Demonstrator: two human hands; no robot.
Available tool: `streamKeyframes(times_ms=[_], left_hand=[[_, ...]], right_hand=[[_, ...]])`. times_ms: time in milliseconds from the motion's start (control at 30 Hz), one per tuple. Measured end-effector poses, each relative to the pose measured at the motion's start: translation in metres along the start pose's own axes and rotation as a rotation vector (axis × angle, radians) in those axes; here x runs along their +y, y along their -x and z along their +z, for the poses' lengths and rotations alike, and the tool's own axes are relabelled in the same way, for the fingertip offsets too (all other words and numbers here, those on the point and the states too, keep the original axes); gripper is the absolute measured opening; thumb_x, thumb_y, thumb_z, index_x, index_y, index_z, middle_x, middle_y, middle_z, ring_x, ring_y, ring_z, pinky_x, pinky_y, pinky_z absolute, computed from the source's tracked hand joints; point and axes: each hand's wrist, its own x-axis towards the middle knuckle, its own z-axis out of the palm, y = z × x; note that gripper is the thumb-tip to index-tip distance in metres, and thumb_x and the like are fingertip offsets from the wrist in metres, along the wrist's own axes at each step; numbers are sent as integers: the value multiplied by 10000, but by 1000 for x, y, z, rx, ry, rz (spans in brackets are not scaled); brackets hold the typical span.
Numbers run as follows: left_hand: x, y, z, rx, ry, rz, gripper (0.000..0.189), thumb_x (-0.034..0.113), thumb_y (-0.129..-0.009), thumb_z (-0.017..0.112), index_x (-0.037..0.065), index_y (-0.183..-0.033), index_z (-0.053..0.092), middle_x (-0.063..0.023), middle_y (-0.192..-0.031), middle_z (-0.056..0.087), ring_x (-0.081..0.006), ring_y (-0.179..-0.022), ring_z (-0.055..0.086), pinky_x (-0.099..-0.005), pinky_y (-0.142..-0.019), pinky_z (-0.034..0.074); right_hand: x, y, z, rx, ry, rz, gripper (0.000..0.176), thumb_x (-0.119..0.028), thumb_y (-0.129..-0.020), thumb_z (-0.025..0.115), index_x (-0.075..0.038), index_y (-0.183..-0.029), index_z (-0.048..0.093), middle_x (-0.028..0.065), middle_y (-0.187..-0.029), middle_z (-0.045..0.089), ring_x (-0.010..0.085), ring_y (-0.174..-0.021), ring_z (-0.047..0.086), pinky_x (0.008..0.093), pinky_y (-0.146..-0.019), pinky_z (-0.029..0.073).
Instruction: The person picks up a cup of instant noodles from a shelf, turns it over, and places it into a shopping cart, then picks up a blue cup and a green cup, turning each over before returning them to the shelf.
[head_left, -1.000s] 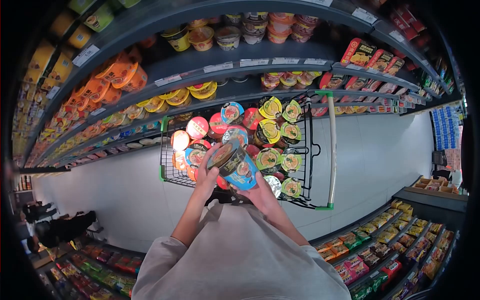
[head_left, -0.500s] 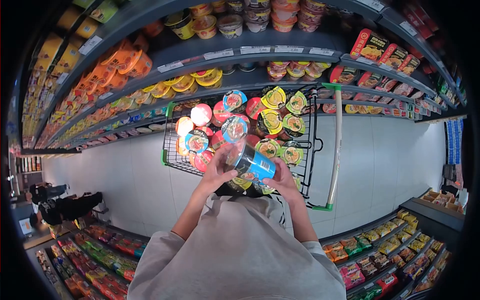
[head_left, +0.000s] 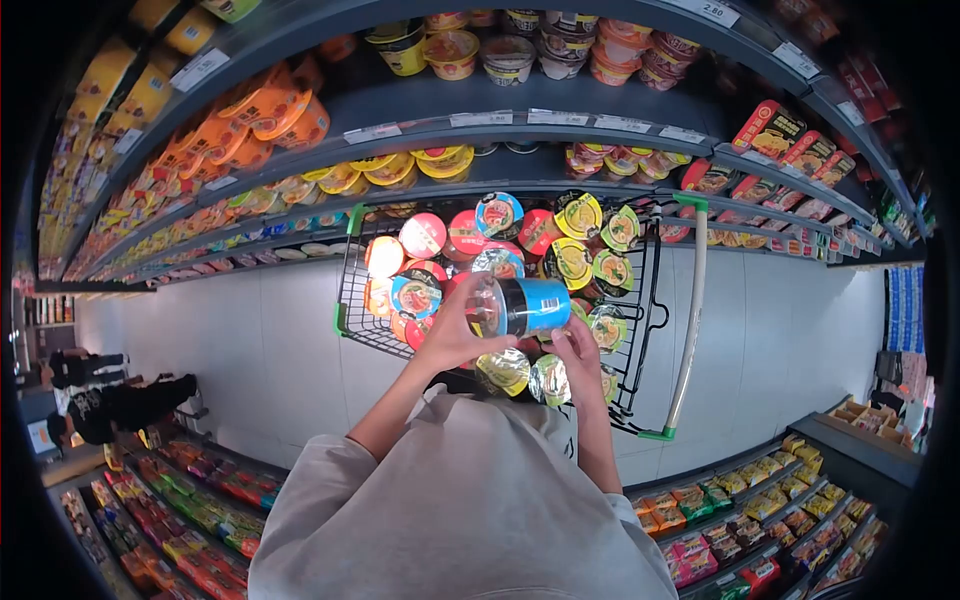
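Observation:
A blue and black instant noodle cup (head_left: 541,306) with a clear plastic lid lies tilted on its side above the shopping cart. My left hand (head_left: 457,330) is closed around its lid end, fingers spread along the clear part. At the base end, the bent fingers of my right hand (head_left: 580,357) meet the cup's lower edge. Beneath both hands, the black wire cart (head_left: 349,287) with green corners is filled with noodle cups. Red-lidded cups (head_left: 423,235) and blue-lidded cups (head_left: 416,296) are on its left, yellow-green ones (head_left: 613,271) on its right.
Shelves (head_left: 420,133) of bowl and cup noodles curve across the far side. The cart's pale handle (head_left: 690,320) is at the right. Behind me stand racks of packaged snacks (head_left: 708,500). A person in dark clothes (head_left: 130,408) is at the left over the tiled floor (head_left: 250,345).
The cup has turned from a slant to nearly level, its base now pointing right. My right hand has moved lower on its base. The cart appears shifted right and slightly down in view.

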Motion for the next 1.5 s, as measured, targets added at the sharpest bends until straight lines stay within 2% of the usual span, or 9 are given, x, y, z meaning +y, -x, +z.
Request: streamKeyframes(times_ms=[267, 367, 533, 633, 767, 900, 1300, 1433, 1500], left_hand=[[-8, -100, -51, 156, 251, 57, 916, 277, -763, 856, -5, -1449, 318, -136, -1209, 542, -216, -1088, 601, -353, -862, 549], [-38, -174, -72, 203, -72, 156, 1043, 386, -708, 888, -64, -1452, 312, -237, -1347, 516, -286, -1187, 573, -369, -996, 486], [-64, -280, -63, 195, -182, 141, 1011, 476, -680, 871, -63, -1397, 404, -237, -1322, 552, -314, -1235, 559, -368, -1028, 448], [-79, -325, -47, 244, -390, 276, 908, 460, -702, 855, -62, -1336, 468, -227, -1308, 581, -310, -1216, 582, -371, -1044, 430], [-58, -352, -31, 194, -584, 217, 837, 510, -672, 854, 18, -1289, 575, -214, -1281, 619, -354, -1207, 589, -405, -1004, 455], [-83, -396, -15, 158, -831, 352, 807, 596, -703, 773, 84, -1303, 603, -194, -1287, 627, -378, -1169, 603, -438, -960, 485], [-90, -410, 20, 104, -997, 255, 866, 642, -693, 778, 83, -1315, 555, -204, -1276, 625, -388, -1118, 634, -468, -939, 526], [-89, -392, -1, 85, -851, 368, 908, 631, -772, 733, 18, -1389, 473, -267, -1355, 542, -436, -1248, 525, -477, -1036, 446], [-98, -366, -10, 224, -784, 502, 848, 490, -853, 729, 2, -1444, 366, -293, -1454, 385, -459, -1332, 412, -477, -1085, 384]], right_hand=[[0, -7, 38, 202, -7, -44, 254, -167, -1021, 566, -19, -1226, 558, 104, -1182, 657, 190, -1016, 673, 294, -835, 547], [15, 14, 49, 323, 34, -42, 246, -151, -1017, 570, -11, -1219, 558, 102, -1158, 664, 178, -1006, 674, 287, -826, 545], [54, 55, 63, 516, -47, 86, 238, -178, -1012, 598, -30, -1198, 579, 69, -1121, 679, 155, -964, 668, 294, -829, 541], [75, 70, 69, 588, -61, 153, 235, -193, -1013, 602, -37, -1188, 589, 59, -1115, 680, 151, -956, 669, 300, -826, 541], [84, 76, 76, 626, -41, 187, 225, -184, -1013, 605, -42, -1186, 593, 46, -1090, 681, 143, -962, 673, 285, -819, 525], [86, 79, 84, 678, -37, 213, 236, -190, -1007, 618, -38, -1185, 591, 39, -1073, 682, 140, -955, 675, 277, -813, 513], [95, 87, 85, 702, -6, 238, 254, -170, -999, 629, -23, -1198, 571, 41, -1086, 662, 136, -974, 647, 277, -840, 482], [103, 89, 83, 675, 65, 244, 260, -160, -989, 643, -20, -1194, 568, 50, -1103, 649, 130, -964, 636, 283, -857, 485], [98, 87, 82, 651, 121, 232, 260, -159, -985, 649, -21, -1191, 569, 51, -1101, 648, 130, -959, 635, 288, -856, 492]])
